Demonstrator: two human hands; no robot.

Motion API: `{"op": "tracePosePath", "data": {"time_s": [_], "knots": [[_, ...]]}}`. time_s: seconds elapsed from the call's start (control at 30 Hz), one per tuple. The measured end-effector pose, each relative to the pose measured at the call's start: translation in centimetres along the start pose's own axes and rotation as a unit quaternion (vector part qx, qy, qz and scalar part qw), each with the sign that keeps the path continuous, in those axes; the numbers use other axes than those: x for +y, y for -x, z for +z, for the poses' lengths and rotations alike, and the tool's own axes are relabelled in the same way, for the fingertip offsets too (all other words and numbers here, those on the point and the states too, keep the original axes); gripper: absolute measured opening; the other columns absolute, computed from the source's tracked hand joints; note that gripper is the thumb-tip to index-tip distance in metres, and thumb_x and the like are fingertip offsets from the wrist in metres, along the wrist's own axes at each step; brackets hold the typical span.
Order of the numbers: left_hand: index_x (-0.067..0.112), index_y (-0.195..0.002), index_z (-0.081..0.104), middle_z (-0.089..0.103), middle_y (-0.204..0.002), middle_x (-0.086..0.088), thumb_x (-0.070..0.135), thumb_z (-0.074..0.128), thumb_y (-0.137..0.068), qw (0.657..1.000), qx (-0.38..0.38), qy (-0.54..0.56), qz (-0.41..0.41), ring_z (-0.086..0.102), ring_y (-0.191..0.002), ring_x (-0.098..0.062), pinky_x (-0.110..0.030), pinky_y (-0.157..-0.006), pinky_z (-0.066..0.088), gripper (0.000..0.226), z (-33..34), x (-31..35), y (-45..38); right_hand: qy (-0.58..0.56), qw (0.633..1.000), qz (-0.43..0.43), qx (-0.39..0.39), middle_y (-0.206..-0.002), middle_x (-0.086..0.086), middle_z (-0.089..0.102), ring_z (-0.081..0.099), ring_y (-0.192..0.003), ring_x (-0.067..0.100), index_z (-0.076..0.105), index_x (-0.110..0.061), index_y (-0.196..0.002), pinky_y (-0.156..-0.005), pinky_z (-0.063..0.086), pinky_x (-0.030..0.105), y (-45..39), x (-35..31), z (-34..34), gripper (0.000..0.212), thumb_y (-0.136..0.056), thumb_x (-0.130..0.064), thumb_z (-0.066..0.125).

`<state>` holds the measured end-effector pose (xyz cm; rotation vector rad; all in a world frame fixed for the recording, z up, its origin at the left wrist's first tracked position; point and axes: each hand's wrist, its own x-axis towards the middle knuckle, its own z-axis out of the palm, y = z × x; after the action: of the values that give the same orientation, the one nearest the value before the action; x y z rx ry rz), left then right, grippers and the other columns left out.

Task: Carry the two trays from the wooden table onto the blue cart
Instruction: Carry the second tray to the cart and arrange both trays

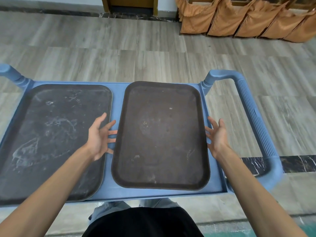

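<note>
On the left of the blue cart (118,100) I see the scuffed dark tray (51,139), lying flat on the top shelf with whitish smears across its surface. It fills the left half, and its left edge runs out of view.

My left hand (98,136) hovers over the gap between the two trays, palm turned inward, fingers spread wide and holding nothing. The fingertips point toward the left rim of the second tray, and I cannot tell whether they touch it.

The brown tray (160,135) sits on the right half of the shelf, slightly rotated so its near edge swings toward the right. It is just beside the first tray, with a strip of blue showing between them.

My right hand (217,135) is just off the brown tray's right rim, fingers fanned open and empty.

Both trays look rigid, thin and light, with a raised rolled rim all round. I judge the textured surface to be non-slip, though the plastic shelf beneath probably lets a tray slide easily. The best hold is on the two long rims at mid-length, one hand each side, thumbs over the lip.

Further right stands the ribbed cart handle (253,115). With both trays on the cart, the task looks essentially done.
</note>
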<state>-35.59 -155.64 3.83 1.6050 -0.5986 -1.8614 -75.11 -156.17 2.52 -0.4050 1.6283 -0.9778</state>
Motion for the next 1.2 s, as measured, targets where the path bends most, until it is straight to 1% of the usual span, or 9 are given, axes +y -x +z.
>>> {"op": "tracePosePath", "data": {"time_s": [0.2, 0.3, 0.33, 0.4, 0.47, 0.5, 0.73, 0.87, 1.2], "knots": [[0.039, -0.135, 0.057, 0.062, -0.133, -0.006, 0.069, 0.056, -0.064, 0.999, 0.013, -0.020, 0.034, 0.064, -0.103, -0.023, -0.044, -0.079, 0.050, 0.077, 1.0, -0.7, 0.9, 0.058, 0.998, -0.027, -0.020, -0.110, -0.018, 0.071, 0.069, -0.090, -0.005, 0.069, -0.043, -0.120, -0.071, 0.053, 0.019, 1.4, 0.3, 0.7, 0.037, -0.104, -0.051, 0.037], [0.037, -0.137, 0.056, 0.056, -0.143, 0.000, 0.061, 0.065, -0.073, 0.987, 0.034, -0.131, 0.087, 0.053, -0.121, -0.013, -0.037, -0.097, 0.040, 0.069, 1.2, -2.7, 1.7, 0.203, 0.972, -0.112, 0.023, -0.156, -0.001, 0.046, 0.043, -0.142, 0.016, 0.046, -0.024, -0.152, -0.117, 0.035, 0.039, 2.3, 1.9, 1.3, 0.047, -0.106, -0.037, 0.040], [0.032, -0.142, 0.053, 0.051, -0.147, 0.001, 0.050, 0.066, -0.085, 0.967, 0.050, -0.213, 0.130, 0.047, -0.128, -0.012, -0.032, -0.105, 0.033, 0.061, 1.1, -3.8, 1.9, 0.287, 0.942, -0.165, 0.061, -0.161, 0.006, 0.038, 0.034, -0.148, 0.023, 0.045, -0.019, -0.152, -0.122, 0.026, 0.044, 2.9, 3.0, 1.6, 0.048, -0.106, -0.034, 0.042], [0.020, -0.142, 0.056, 0.048, -0.150, 0.000, 0.035, 0.062, -0.096, 0.863, 0.085, -0.429, 0.252, 0.038, -0.139, -0.016, -0.025, -0.113, 0.023, 0.049, 0.6, -6.7, 2.6, 0.409, 0.871, -0.254, 0.096, -0.164, 0.014, 0.030, 0.028, -0.149, 0.031, 0.050, -0.016, -0.148, -0.119, 0.024, 0.048, 5.2, 5.7, 2.8, 0.047, -0.104, -0.032, 0.048], [0.017, -0.136, 0.062, 0.053, -0.146, 0.004, 0.031, 0.059, -0.097, 0.765, 0.052, -0.538, 0.350, 0.032, -0.145, -0.018, -0.030, -0.118, 0.024, 0.041, 0.5, -9.4, 3.9, 0.463, 0.822, -0.326, 0.066, -0.164, 0.013, 0.029, 0.033, -0.145, 0.033, 0.054, -0.017, -0.144, -0.113, 0.031, 0.050, 8.0, 8.7, 4.1, 0.045, -0.102, -0.032, 0.053], [0.018, -0.134, 0.064, 0.056, -0.144, 0.007, 0.031, 0.057, -0.097, 0.746, 0.025, -0.554, 0.368, 0.031, -0.147, -0.016, -0.033, -0.118, 0.027, 0.039, 0.5, -10.6, 4.6, 0.474, 0.807, -0.349, 0.039, -0.164, 0.011, 0.030, 0.036, -0.143, 0.032, 0.056, -0.018, -0.143, -0.111, 0.035, 0.050, 9.2, 10.4, 4.7, 0.044, -0.101, -0.032, 0.055], [0.027, -0.149, 0.047, 0.048, -0.152, 0.014, 0.052, 0.049, -0.097, 0.702, -0.035, -0.602, 0.379, 0.035, -0.145, -0.009, -0.038, -0.124, 0.018, 0.057, 1.1, -18.6, 8.5, 0.490, 0.743, -0.442, -0.114, -0.150, -0.001, 0.047, 0.048, -0.129, 0.018, 0.059, -0.027, -0.138, -0.104, 0.040, 0.035, 15.0, 19.1, 5.8, 0.044, -0.097, -0.044, 0.058], [0.028, -0.144, 0.054, 0.055, -0.146, 0.014, 0.036, 0.058, -0.098, 0.699, 0.020, -0.581, 0.417, 0.049, -0.136, -0.013, -0.041, -0.119, 0.028, 0.047, 1.4, -19.9, 8.1, 0.517, 0.702, -0.478, -0.110, -0.131, -0.001, 0.061, 0.055, -0.117, 0.020, 0.063, -0.024, -0.135, -0.099, 0.046, 0.041, 15.5, 20.7, 5.1, 0.041, -0.095, -0.034, 0.064], [0.026, -0.127, 0.069, 0.071, -0.122, 0.015, -0.006, 0.072, -0.075, 0.667, 0.072, -0.584, 0.458, 0.065, -0.100, -0.016, -0.027, -0.085, 0.032, 0.061, 3.0, -21.0, 8.9, 0.482, 0.713, -0.504, -0.069, -0.116, -0.001, 0.068, 0.059, -0.106, 0.022, 0.072, -0.025, -0.128, -0.092, 0.048, 0.037, 16.1, 21.4, 3.9, 0.046, -0.088, -0.001, 0.071]]}}
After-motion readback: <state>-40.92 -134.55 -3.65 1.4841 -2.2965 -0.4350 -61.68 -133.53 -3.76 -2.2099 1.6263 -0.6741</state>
